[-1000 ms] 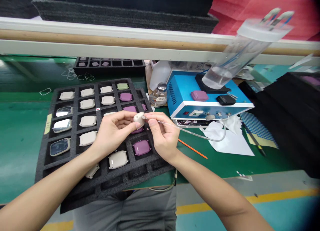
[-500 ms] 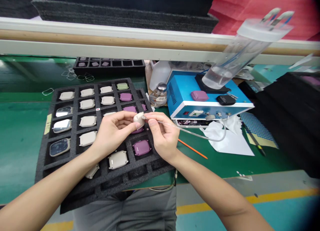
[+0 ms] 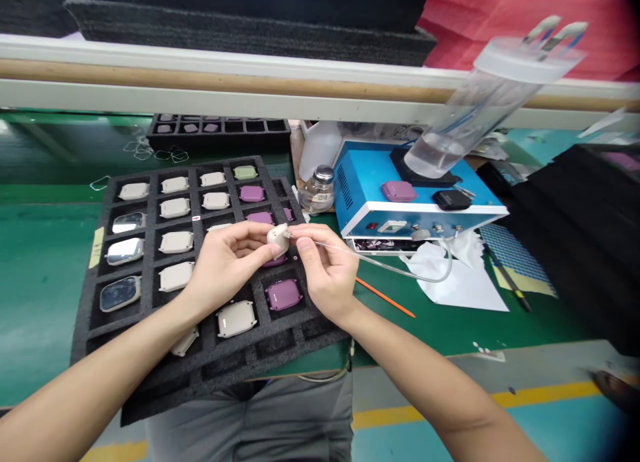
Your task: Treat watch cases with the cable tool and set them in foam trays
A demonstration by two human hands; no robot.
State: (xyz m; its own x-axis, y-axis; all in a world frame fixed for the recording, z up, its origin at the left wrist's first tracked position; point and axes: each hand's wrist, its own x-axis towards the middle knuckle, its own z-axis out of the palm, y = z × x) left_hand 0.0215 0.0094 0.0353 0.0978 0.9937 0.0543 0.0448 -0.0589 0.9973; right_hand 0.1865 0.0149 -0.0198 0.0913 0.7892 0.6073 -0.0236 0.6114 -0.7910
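My left hand is closed round a small beige watch case, held up above a black foam tray. My right hand pinches the tip of a thin clear tube against the case's edge. The tube curves off to a blue box-shaped machine on the right. The tray's pockets hold several beige cases, several purple ones and three with shiny faces.
A glass dispenser bottle and a white plastic bottle stand behind the tray. On the machine lie a purple case and a black one. White tissue and an orange stick lie on the green mat. A second foam tray sits further back.
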